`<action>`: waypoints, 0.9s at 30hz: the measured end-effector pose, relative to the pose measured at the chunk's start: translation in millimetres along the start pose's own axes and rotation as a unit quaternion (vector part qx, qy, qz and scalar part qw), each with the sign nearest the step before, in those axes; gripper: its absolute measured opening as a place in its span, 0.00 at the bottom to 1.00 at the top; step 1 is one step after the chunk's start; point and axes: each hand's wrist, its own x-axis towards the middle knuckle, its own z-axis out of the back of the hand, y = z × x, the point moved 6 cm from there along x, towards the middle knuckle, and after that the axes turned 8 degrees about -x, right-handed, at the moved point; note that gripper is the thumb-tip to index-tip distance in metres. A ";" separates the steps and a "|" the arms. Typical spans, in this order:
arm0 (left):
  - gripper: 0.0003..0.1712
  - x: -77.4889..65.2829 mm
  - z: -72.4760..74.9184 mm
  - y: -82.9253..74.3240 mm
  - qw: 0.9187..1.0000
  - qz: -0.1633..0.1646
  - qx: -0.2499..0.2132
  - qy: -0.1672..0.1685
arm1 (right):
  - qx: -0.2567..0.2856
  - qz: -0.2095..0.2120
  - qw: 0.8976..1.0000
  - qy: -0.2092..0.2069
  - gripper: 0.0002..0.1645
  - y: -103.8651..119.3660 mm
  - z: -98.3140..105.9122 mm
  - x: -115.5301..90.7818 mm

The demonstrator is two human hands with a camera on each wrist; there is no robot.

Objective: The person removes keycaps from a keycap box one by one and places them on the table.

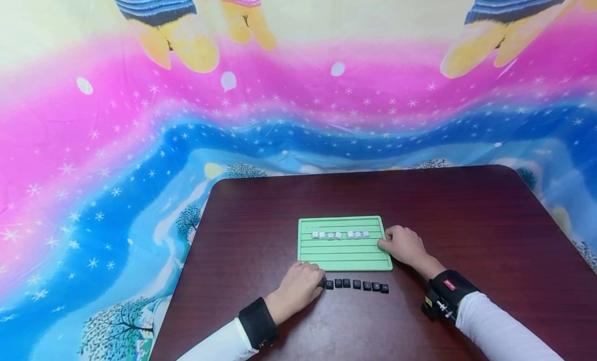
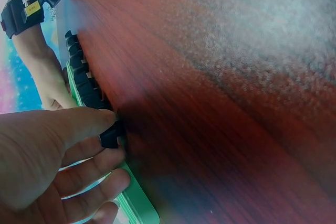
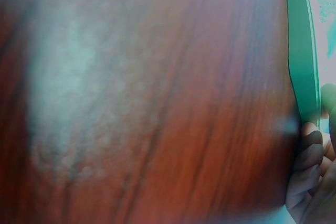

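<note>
A light green ridged board (image 1: pixel 345 257) lies on the table, with a row of small white keycaps (image 1: pixel 338 236) across its upper half. Along its near edge runs a row of black keycaps (image 1: pixel 356 284) on the tabletop. My left hand (image 1: pixel 298 286) is at the row's left end, by the board's near left corner. In the left wrist view its thumb and forefinger pinch one black keycap (image 2: pixel 110 136), partly hidden by the fingertips. My right hand (image 1: pixel 407 245) grips the board's right edge; in the right wrist view, thumb and fingers lie on either side of that edge.
The dark red-brown table (image 1: pixel 252 211) has rounded far corners. A printed cloth (image 1: pixel 280 102) hangs behind it and down its left side. Black bands (image 1: pixel 258 323) wrap both wrists, over white sleeves.
</note>
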 end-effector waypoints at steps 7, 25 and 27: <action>0.09 0.7 1.6 0.4 1.000 0.000 -0.006 -0.007 | 0.005 0.005 1.000 0.005 0.27 0.7 0.3 -0.7; 0.10 9.5 18.5 3.0 0.998 -0.010 -0.022 -0.064 | 0.006 0.007 1.000 0.003 0.27 1.1 1.1 -0.2; 0.10 11.6 22.0 5.4 0.997 -0.007 -0.023 -0.076 | 0.006 0.011 1.000 0.004 0.27 1.9 1.5 0.2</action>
